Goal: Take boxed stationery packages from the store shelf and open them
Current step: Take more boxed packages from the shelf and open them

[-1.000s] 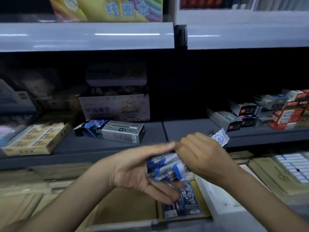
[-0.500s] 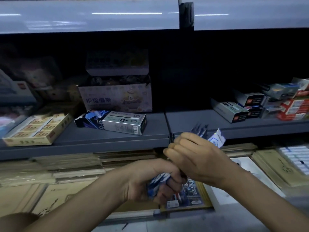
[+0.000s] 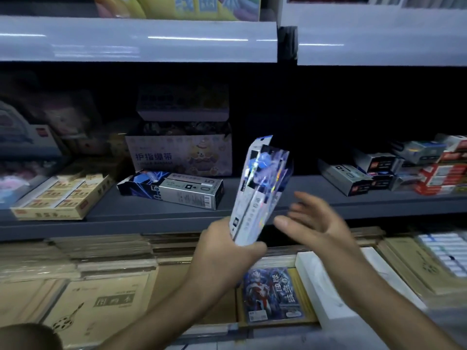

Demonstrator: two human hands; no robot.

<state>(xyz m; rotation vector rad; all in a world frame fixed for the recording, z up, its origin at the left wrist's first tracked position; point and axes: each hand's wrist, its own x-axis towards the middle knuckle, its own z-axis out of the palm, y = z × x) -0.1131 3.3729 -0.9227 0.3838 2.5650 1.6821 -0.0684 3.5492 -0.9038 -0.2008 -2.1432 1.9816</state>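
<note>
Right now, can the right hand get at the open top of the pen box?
Probably yes. The right hand is open and empty just beside the pen box, which the left hand grips by its lower end, tilted up. Nothing lies between them.

Pen box (image 3: 255, 195) in left hand (image 3: 227, 251)

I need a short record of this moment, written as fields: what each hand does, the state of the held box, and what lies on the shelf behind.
left hand: grips the lower end of the pen box
right hand: open, fingers spread, beside the box; seems apart from it, though blurred
box pose: upright, top leaning to the right
box state: top flap open; contents too blurred to tell
behind: shelf bears a silver 0.5 box lying flat, with a cartoon display box behind it
</note>
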